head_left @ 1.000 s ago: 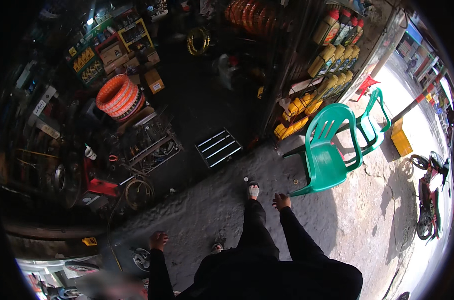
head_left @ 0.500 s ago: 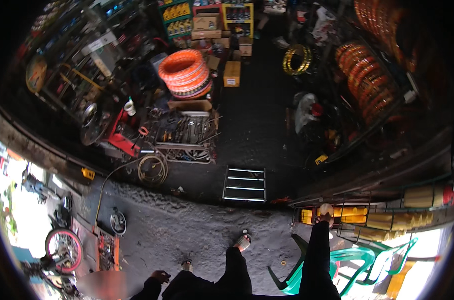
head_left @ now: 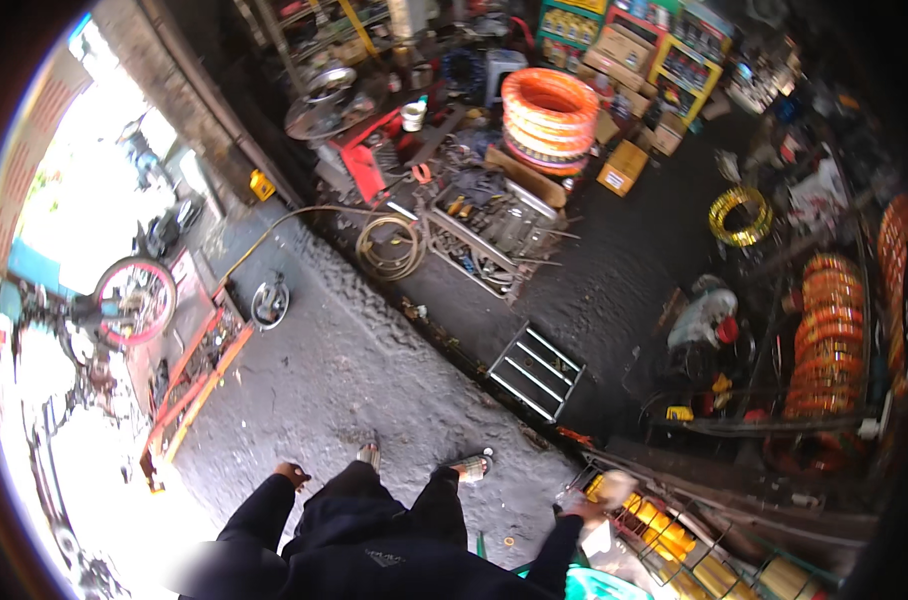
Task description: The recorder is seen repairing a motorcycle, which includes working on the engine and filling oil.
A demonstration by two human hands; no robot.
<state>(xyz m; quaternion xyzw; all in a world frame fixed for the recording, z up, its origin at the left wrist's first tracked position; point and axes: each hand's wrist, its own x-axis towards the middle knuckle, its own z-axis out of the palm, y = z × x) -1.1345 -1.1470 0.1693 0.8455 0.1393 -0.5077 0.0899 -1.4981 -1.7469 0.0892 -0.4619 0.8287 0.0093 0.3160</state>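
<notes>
My left hand (head_left: 294, 474) hangs beside my left leg above the grey ground, its fingers loosely bent and apart, with nothing visible in it. On the other side my right arm reaches out to a wire rack (head_left: 716, 552). There my right hand (head_left: 580, 508) closes on a pale round object (head_left: 615, 489), blurred, whose kind I cannot make out. Directly beyond it, yellow bottles (head_left: 664, 532) lie in the rack. Part of a green plastic chair (head_left: 599, 584) shows below my right forearm.
A metal slatted grate (head_left: 537, 372) lies at the raised floor edge ahead. Beyond are a tool tray (head_left: 489, 235), a coiled hose (head_left: 390, 248) and stacked orange tyres (head_left: 549, 120). To the left are a red ramp-like frame (head_left: 202, 370), a loose wheel (head_left: 271, 302) and a motorcycle wheel (head_left: 136, 302).
The whole view has turned, so the shop appears tilted and shifted right. My right hand stays at the rack with the pale round object. The left hand remains lowered by my leg.
</notes>
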